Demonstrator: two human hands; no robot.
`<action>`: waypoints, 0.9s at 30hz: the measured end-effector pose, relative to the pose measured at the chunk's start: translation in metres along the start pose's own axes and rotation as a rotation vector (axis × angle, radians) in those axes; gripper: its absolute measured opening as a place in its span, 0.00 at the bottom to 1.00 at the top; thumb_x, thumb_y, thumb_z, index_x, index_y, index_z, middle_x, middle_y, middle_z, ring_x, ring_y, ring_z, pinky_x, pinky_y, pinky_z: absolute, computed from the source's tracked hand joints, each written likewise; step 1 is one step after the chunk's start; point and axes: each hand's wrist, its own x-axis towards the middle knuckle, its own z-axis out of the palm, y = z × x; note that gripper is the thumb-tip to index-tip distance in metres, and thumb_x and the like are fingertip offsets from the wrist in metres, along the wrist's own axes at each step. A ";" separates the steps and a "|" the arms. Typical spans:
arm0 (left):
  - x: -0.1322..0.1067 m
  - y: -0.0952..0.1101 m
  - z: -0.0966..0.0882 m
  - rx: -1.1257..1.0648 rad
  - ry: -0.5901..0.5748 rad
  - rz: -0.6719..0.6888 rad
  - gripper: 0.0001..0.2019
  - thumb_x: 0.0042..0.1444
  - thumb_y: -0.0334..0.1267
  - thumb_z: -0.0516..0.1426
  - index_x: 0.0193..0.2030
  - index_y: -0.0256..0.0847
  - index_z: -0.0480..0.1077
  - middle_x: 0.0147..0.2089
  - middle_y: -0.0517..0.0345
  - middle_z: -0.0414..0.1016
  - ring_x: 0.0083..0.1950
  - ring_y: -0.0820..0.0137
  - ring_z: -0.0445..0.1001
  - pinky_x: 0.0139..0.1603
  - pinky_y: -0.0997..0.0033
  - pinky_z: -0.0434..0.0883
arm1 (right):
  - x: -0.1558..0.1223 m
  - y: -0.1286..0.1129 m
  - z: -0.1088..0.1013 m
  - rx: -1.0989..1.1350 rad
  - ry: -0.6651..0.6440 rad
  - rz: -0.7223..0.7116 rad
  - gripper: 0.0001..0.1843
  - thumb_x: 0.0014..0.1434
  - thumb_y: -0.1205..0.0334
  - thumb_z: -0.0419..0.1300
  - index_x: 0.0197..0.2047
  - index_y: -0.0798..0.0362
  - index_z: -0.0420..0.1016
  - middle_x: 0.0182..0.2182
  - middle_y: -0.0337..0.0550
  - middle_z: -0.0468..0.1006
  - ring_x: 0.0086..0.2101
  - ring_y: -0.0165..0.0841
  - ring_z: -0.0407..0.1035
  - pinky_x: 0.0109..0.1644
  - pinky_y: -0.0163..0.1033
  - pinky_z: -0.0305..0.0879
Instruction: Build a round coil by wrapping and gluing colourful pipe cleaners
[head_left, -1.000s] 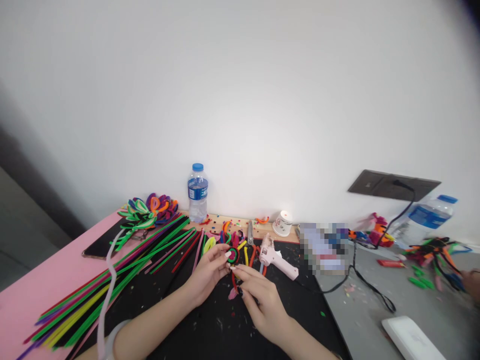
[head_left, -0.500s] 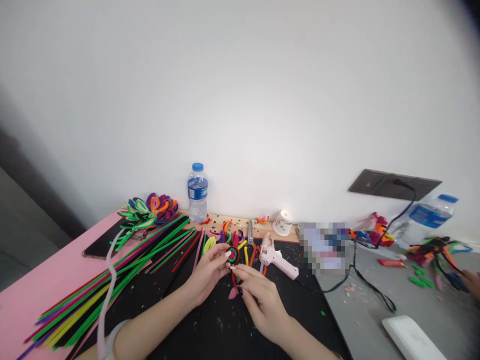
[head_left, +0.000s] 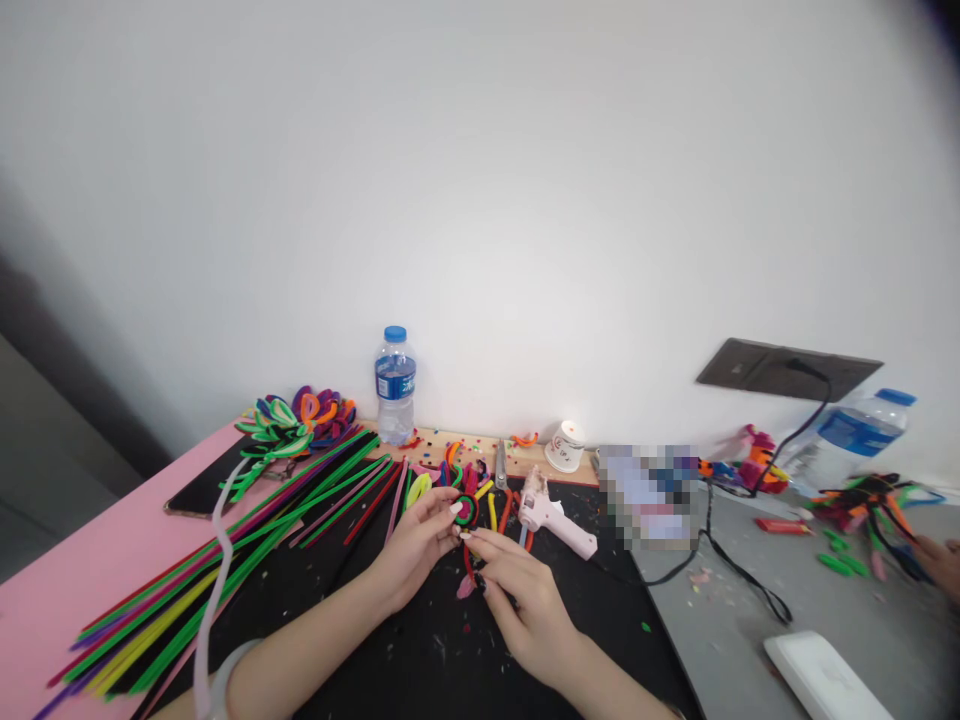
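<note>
My left hand (head_left: 421, 540) pinches a small round coil of pipe cleaner (head_left: 466, 511), with pink in the middle and green and black rings around it. Just below the coil, my right hand (head_left: 523, 592) has its fingers bent together, one fingertip close to the coil's lower edge. What these fingers hold, if anything, is too small to tell. A red strand and a pink piece (head_left: 466, 587) show beside the right thumb. Behind the hands lie yellow and red pipe cleaner pieces (head_left: 493, 508), scissors (head_left: 501, 467) and a pale pink glue gun (head_left: 555, 522).
Long pipe cleaners (head_left: 247, 560) fan out at left, near a looped bundle (head_left: 281, 430) and a dark phone (head_left: 201, 485). A water bottle (head_left: 395, 388) and paper cup (head_left: 565, 446) stand by the wall. The cable (head_left: 679, 572) runs right. Another person's hand (head_left: 937, 562) is at far right.
My two hands and the coil keep nearly the same place. At the far right, the other person's hand has moved slightly left.
</note>
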 end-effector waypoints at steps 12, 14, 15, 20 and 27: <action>0.002 0.000 -0.001 -0.007 -0.010 0.002 0.12 0.46 0.35 0.65 0.39 0.41 0.73 0.32 0.62 0.68 0.31 0.76 0.69 0.38 0.73 0.68 | -0.001 0.000 0.001 -0.003 0.004 0.000 0.13 0.59 0.75 0.50 0.35 0.52 0.73 0.49 0.52 0.78 0.53 0.38 0.69 0.57 0.43 0.67; 0.001 -0.001 -0.001 -0.007 -0.011 0.004 0.12 0.46 0.34 0.65 0.40 0.41 0.73 0.32 0.62 0.68 0.32 0.76 0.70 0.38 0.74 0.68 | -0.001 0.001 0.001 -0.003 0.004 0.001 0.13 0.59 0.75 0.50 0.35 0.52 0.73 0.49 0.51 0.78 0.53 0.38 0.69 0.56 0.43 0.67; 0.001 -0.001 -0.001 -0.007 -0.012 0.005 0.12 0.46 0.34 0.65 0.40 0.41 0.73 0.32 0.62 0.68 0.32 0.76 0.70 0.38 0.74 0.68 | -0.001 0.001 0.001 -0.004 0.005 0.001 0.13 0.59 0.75 0.50 0.35 0.52 0.73 0.49 0.51 0.78 0.53 0.38 0.69 0.56 0.43 0.67; 0.001 -0.001 -0.002 -0.006 -0.009 0.001 0.12 0.46 0.34 0.66 0.39 0.41 0.73 0.31 0.63 0.68 0.32 0.76 0.69 0.38 0.74 0.68 | 0.000 0.000 0.001 -0.009 0.009 -0.005 0.13 0.58 0.76 0.51 0.34 0.53 0.73 0.48 0.52 0.79 0.52 0.37 0.70 0.57 0.41 0.67; 0.001 -0.001 -0.001 -0.008 -0.008 0.005 0.13 0.45 0.35 0.66 0.40 0.41 0.73 0.32 0.63 0.68 0.32 0.76 0.70 0.37 0.74 0.68 | 0.001 0.000 0.001 -0.010 0.013 -0.005 0.12 0.58 0.76 0.51 0.33 0.54 0.73 0.48 0.53 0.79 0.53 0.37 0.70 0.57 0.40 0.67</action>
